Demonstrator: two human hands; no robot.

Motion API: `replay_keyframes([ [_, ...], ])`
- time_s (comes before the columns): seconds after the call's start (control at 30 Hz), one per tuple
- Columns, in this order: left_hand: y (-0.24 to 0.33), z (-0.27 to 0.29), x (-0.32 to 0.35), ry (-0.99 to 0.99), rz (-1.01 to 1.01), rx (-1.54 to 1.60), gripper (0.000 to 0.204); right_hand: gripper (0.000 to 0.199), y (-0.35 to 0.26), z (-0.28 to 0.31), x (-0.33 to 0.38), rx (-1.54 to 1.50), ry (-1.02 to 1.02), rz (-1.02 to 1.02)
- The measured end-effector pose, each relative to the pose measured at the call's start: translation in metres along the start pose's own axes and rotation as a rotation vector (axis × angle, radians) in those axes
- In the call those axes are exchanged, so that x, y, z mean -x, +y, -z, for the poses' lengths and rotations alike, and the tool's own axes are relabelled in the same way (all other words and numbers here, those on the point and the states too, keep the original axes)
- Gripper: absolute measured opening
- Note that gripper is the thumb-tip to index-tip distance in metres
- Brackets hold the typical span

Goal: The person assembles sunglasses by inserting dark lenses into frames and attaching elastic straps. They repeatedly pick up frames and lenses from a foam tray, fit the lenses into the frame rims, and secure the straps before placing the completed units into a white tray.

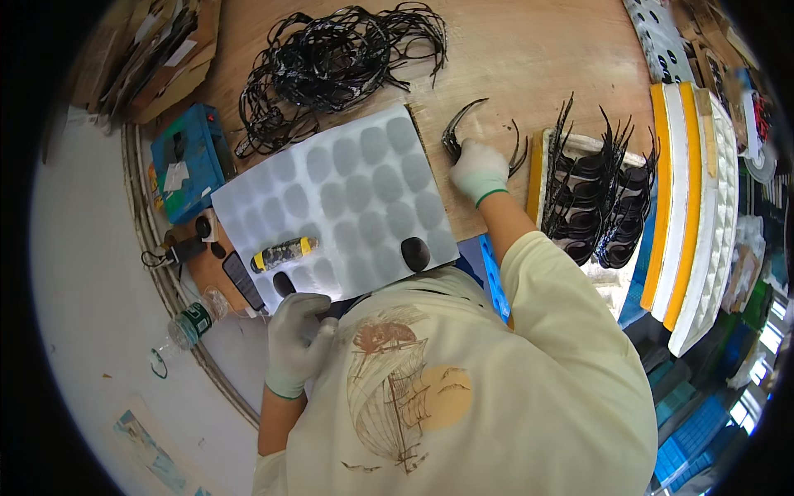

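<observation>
Shows, at left, black-and-yellow tool on white sheet; just nearer, dark oval lens; beside it, left hand, thumb apart from fingers, contact with lens not discernible. Includes, farther right, second dark lens by near edge, liable to slide off if knocked. Continues on counter with dark curved strip, apparently clamped in right hand; risks bending slender tip if pulled crookedly. Ends at right with dark pieces in foam tray, prone to tangling at overlapping tips.
</observation>
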State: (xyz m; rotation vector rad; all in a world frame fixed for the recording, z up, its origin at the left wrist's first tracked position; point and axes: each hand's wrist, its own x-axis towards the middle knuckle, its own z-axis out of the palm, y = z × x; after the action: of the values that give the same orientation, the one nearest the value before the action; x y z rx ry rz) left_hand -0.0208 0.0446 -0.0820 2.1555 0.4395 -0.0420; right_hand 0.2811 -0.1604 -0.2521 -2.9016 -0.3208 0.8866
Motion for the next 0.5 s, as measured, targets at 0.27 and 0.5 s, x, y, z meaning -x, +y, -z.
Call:
replay_keyframes([
  [0.27,-0.008,0.013,0.029,0.074,0.098,-0.061,0.021,0.039,-0.010,-0.019,0.016,0.102,0.228,-0.050],
  [0.5,-0.049,0.040,0.059,0.032,0.055,-0.037,0.021,0.034,-0.015,-0.011,0.011,0.037,0.109,-0.105],
])
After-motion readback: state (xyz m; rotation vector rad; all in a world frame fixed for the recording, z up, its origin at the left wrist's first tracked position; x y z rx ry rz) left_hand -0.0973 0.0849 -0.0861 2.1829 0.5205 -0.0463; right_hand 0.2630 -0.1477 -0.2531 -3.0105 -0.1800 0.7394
